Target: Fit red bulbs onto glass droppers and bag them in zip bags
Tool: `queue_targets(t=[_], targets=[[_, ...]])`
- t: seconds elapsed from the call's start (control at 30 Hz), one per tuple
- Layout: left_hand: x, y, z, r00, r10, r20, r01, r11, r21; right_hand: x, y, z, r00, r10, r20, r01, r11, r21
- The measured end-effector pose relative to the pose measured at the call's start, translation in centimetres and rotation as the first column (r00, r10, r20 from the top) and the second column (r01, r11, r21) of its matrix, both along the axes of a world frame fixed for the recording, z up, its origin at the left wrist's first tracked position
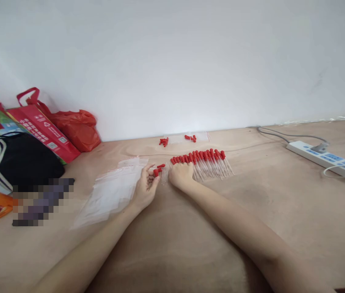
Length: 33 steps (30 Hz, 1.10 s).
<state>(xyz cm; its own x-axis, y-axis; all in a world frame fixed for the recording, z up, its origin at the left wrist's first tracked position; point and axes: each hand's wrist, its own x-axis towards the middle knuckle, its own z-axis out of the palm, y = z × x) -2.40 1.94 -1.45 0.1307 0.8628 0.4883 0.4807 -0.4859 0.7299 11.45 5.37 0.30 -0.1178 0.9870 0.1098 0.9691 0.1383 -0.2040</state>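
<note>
My left hand [146, 184] is closed round a red rubber dropper bulb [156, 173], held between thumb and fingers. Just beyond its fingertips lies another red bulb [161, 165]. Between my hands, several bare clear tubes [165, 174] lie side by side on the table. My right hand [182, 175] is curled, knuckles up, at the left end of a row of droppers; its fingertips and anything in them are hidden. The droppers [210, 162] have red bulbs pointing away from me and clear tubes pointing toward me.
Clear plastic zip bags [111, 189] lie left of my hands. Loose red bulbs [163, 141] and another bag [176, 138] sit near the wall. Shopping bags [45, 128] and a black drawstring bag [28, 158] stand at left. A power strip [328, 158] with cables lies right.
</note>
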Motion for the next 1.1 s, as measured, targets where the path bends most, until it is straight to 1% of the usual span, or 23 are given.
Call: queue_targets(t=[0.07,0.13,0.23,0.27,0.33,0.4,0.43,0.5,0.57,0.63,0.73,0.8,0.87,0.93,1.1], targets=[[0.3,-0.3,-0.3,0.997,-0.071,-0.006,0.07,0.997,-0.044,-0.4,0.1,0.1,1.0,0.006,0.011,-0.006,1.0,-0.009],[0.5,-0.5,-0.3,0.993,-0.117,0.0,0.117,0.99,-0.084,-0.4,-0.1,0.1,1.0,0.005,0.013,-0.005,1.0,-0.001],[0.6,-1.0,-0.3,0.989,-0.141,0.038,0.145,0.983,-0.116,0.9,-0.9,0.0,1.0,0.027,-0.012,-0.026,0.998,0.063],[0.7,-1.1,-0.3,0.988,-0.148,0.047,0.153,0.98,-0.124,1.7,-1.2,-0.1,0.997,0.066,-0.042,-0.062,0.994,0.094],[1.1,-1.3,-0.3,0.985,-0.159,0.073,0.169,0.974,-0.151,4.0,-1.9,-0.6,0.969,0.205,-0.138,-0.182,0.97,0.162],[1.7,-1.5,-0.4,0.983,-0.156,0.093,0.171,0.969,-0.179,6.7,-2.7,-1.4,0.895,0.363,-0.259,-0.311,0.924,0.221],[2.2,-1.5,-0.5,0.984,-0.152,0.094,0.167,0.968,-0.185,8.0,-3.1,-1.9,0.856,0.424,-0.296,-0.353,0.898,0.264],[3.4,-1.6,-0.6,0.987,-0.141,0.083,0.153,0.975,-0.163,10.5,-4.1,-2.9,0.81,0.494,-0.316,-0.388,0.856,0.342],[4.4,-1.6,-0.6,0.989,-0.135,0.065,0.142,0.983,-0.114,12.4,-4.9,-3.6,0.796,0.527,-0.297,-0.396,0.825,0.403],[5.2,-1.7,-0.6,0.989,-0.144,-0.016,0.142,0.987,-0.073,13.4,-5.7,-3.8,0.79,0.553,-0.267,-0.406,0.797,0.448],[5.5,-1.7,-0.7,0.963,-0.167,-0.213,0.178,0.984,0.033,13.7,-6.5,-3.6,0.789,0.572,-0.224,-0.414,0.764,0.495],[5.4,-1.7,-0.8,0.941,-0.165,-0.297,0.209,0.97,0.123,13.2,-6.7,-3.4,0.796,0.572,-0.196,-0.414,0.752,0.513],[5.3,-1.7,-0.9,0.929,-0.158,-0.336,0.227,0.958,0.177,12.7,-6.8,-3.2,0.802,0.574,-0.167,-0.42,0.74,0.525],[5.1,-1.6,-1.0,0.925,-0.153,-0.349,0.233,0.951,0.202,12.4,-6.8,-3.1,0.807,0.573,-0.143,-0.42,0.728,0.542],[5.0,-1.5,-1.1,0.917,-0.145,-0.371,0.238,0.946,0.219,12.4,-6.7,-3.1,0.842,0.53,-0.103,-0.373,0.71,0.598]])
